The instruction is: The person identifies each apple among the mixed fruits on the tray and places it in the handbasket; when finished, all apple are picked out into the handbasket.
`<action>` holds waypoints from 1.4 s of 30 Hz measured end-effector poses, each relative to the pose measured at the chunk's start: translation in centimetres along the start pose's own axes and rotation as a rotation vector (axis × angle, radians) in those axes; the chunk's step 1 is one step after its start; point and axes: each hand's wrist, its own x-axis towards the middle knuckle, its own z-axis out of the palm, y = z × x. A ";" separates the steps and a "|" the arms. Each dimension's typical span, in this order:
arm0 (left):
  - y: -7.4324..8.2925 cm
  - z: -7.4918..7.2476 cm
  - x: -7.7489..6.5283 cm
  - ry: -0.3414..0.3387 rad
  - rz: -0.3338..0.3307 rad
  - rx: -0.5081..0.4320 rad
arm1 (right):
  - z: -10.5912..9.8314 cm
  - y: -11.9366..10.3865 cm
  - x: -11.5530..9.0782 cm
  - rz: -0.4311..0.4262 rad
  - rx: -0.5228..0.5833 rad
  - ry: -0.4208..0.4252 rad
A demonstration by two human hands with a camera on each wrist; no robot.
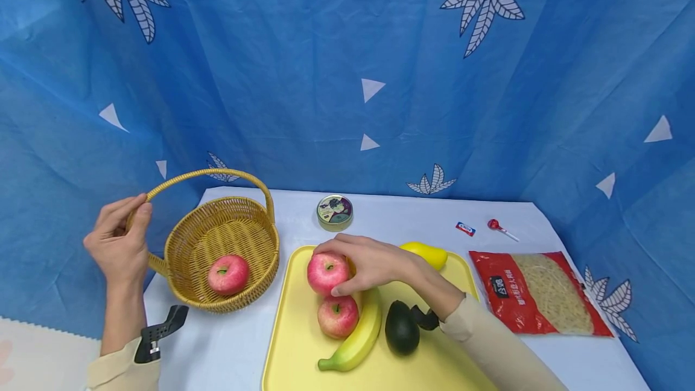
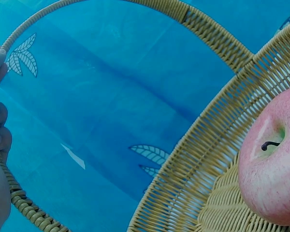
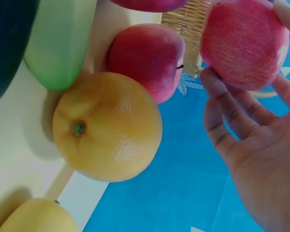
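At the left, my left hand [image 1: 120, 237] grips the arched handle [image 2: 212, 38] of a wicker basket [image 1: 187, 231]. One red apple [image 1: 228, 274] lies inside that basket. My right hand [image 1: 374, 261], over the yellow tray [image 1: 288, 330], holds another apple [image 3: 246, 43] between thumb and fingertips. Just below it in the head view sits an apple [image 1: 338, 317] beside a banana [image 1: 361, 333]. In the right wrist view, a further apple [image 3: 145, 58] touches a round orange-yellow fruit [image 3: 106, 128], which the hand mostly hides from the head camera.
An avocado [image 1: 402, 327] and a yellow mango [image 1: 426, 254] lie on the tray. Behind it stands a round tin [image 1: 335, 212]. To the right are a small wrapped candy [image 1: 465, 228], a lollipop [image 1: 494, 224] and a red pasta bag [image 1: 543, 294]. Blue curtain [image 1: 336, 47] closes off the back.
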 end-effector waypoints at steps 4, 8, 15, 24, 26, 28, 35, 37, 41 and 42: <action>0.0 -0.1 0.0 0.001 -0.002 0.005 | 0.1 -0.3 0.4 0.019 0.001 -0.014; -0.1 -0.1 0.0 0.001 -0.003 0.002 | 0.1 -0.5 0.9 0.033 0.011 -0.019; 0.0 -0.1 0.0 -0.002 -0.007 0.007 | 0.3 -0.6 1.6 0.028 0.014 -0.037; 0.0 0.0 0.1 -0.001 -0.004 -0.002 | 0.3 -0.6 2.6 -0.002 -0.006 -0.046; 0.0 0.0 0.1 -0.001 -0.003 -0.001 | 0.3 -0.6 2.8 -0.004 -0.009 -0.049; 0.0 0.0 0.1 -0.001 -0.002 0.003 | 0.3 -0.7 3.0 -0.004 -0.008 -0.054; 0.1 0.1 0.1 0.005 -0.002 0.003 | 0.3 -1.0 3.7 -0.007 -0.005 -0.064; 0.1 0.1 0.1 0.007 -0.002 0.011 | 0.3 -1.1 3.9 -0.008 -0.012 -0.062; 0.1 0.1 0.1 0.005 -0.010 0.022 | 0.3 -1.1 4.3 -0.012 -0.026 -0.057; 0.1 0.1 0.1 0.005 -0.012 0.023 | 0.3 -1.2 4.5 -0.014 -0.028 -0.056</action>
